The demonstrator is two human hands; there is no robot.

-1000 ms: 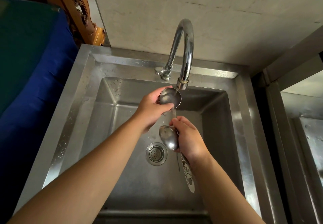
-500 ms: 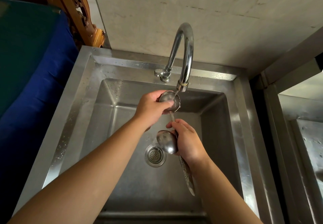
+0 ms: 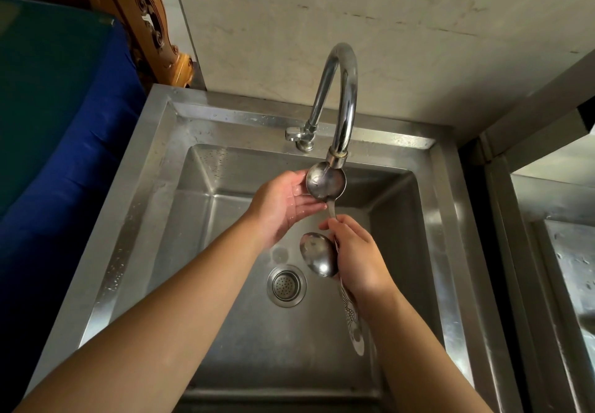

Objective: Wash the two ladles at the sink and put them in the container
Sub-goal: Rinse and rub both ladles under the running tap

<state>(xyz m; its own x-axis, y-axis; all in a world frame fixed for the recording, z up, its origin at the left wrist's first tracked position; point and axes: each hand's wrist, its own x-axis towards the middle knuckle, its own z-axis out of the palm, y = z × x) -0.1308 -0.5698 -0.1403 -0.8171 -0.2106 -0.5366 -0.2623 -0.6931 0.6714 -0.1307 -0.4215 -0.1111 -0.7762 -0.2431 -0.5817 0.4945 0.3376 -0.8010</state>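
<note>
Two steel ladles are held over the steel sink. The upper ladle has its bowl right under the tap spout. My left hand is palm up with straight wet fingers touching the underside of that bowl. My right hand grips both handles together. The second ladle hangs lower, bowl facing me, beside my right thumb. One patterned handle end sticks out below my right wrist.
The drain strainer lies in the basin floor below the hands. A curved chrome tap rises from the back rim. A blue covered surface is to the left, and a second steel unit to the right.
My left hand has uncurled from round the upper ladle's bowl and now lies flat beneath it. The view has shifted slightly; both ladles stay under the tap.
</note>
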